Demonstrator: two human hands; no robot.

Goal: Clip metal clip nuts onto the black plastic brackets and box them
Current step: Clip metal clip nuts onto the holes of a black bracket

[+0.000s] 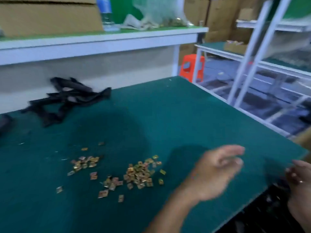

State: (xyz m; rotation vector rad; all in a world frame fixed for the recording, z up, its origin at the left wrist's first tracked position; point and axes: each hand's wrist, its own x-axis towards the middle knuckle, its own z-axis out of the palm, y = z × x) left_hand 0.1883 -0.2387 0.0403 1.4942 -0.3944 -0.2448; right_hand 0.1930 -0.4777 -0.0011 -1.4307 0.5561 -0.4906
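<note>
Several gold metal clip nuts [139,174] lie scattered on the green table mat [168,115], with a smaller cluster [85,163] to their left. A heap of black plastic brackets [67,98] sits at the back left by the wall. My left hand [217,172] hovers blurred over the mat right of the clip nuts, fingers loose and holding nothing. My right hand [297,179] is at the table's right edge, fingers curled round a dark blurred black bracket [277,179].
Below the table's right edge is a dark space holding black parts [269,209], too blurred to make out. A cardboard corner [303,140] shows at the right. White shelving [252,64] and an orange stool [191,66] stand beyond the table. Another black part [5,123] lies far left.
</note>
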